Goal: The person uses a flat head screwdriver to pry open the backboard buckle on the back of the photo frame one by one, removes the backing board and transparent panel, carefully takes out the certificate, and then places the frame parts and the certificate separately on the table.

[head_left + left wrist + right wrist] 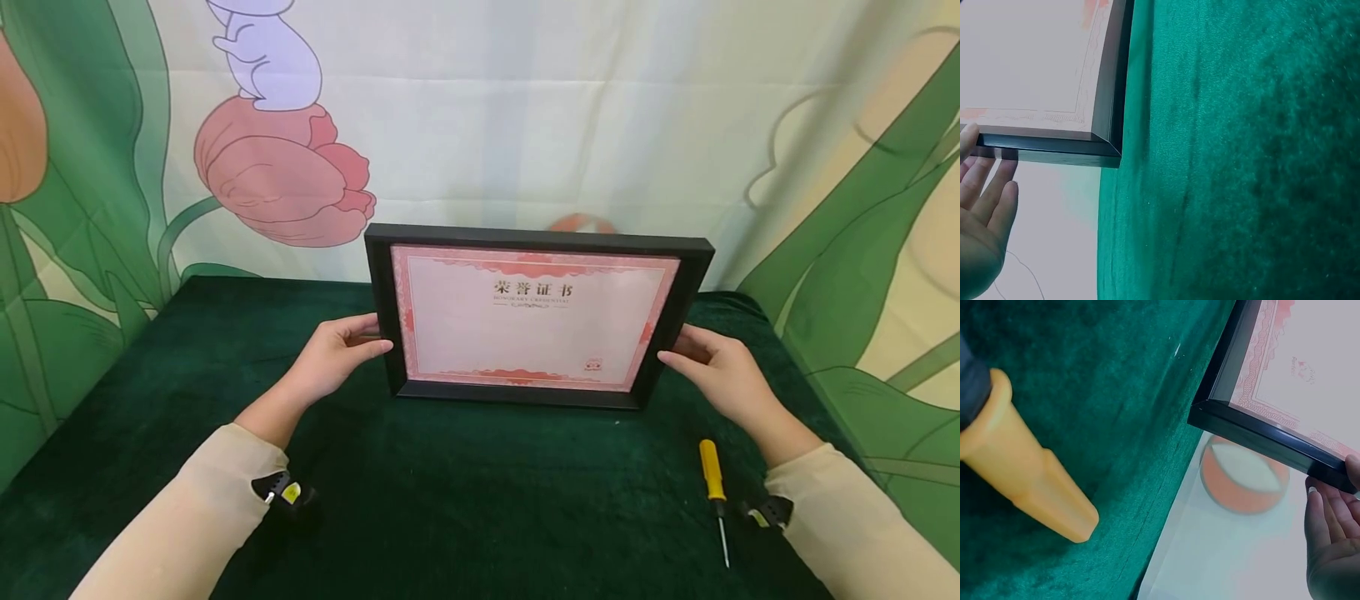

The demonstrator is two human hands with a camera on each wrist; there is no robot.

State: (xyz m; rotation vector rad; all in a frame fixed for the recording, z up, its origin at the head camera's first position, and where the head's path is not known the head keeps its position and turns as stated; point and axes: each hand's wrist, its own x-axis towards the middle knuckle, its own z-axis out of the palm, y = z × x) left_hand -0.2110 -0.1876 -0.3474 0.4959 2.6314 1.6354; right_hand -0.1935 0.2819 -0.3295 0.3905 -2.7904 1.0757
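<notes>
A black picture frame [540,397] holding a pink-bordered certificate [525,333] stands near the back of the dark green cloth, its front facing me. My left hand [333,354] grips its left side, thumb on the front edge and fingers behind. On the opposite side my right hand [723,371] holds the frame the same way. The left wrist view shows the left hand [988,219] around the frame's side bar [1054,150]. In the right wrist view, the right hand [1335,531] pinches the other side bar [1272,440].
A screwdriver [712,475] with a yellow handle lies on the cloth at the right, near my right sleeve; its handle [1041,469] looms large in the right wrist view. Behind the green-covered table [450,500] hangs a printed curtain [480,125] with flowers and leaves.
</notes>
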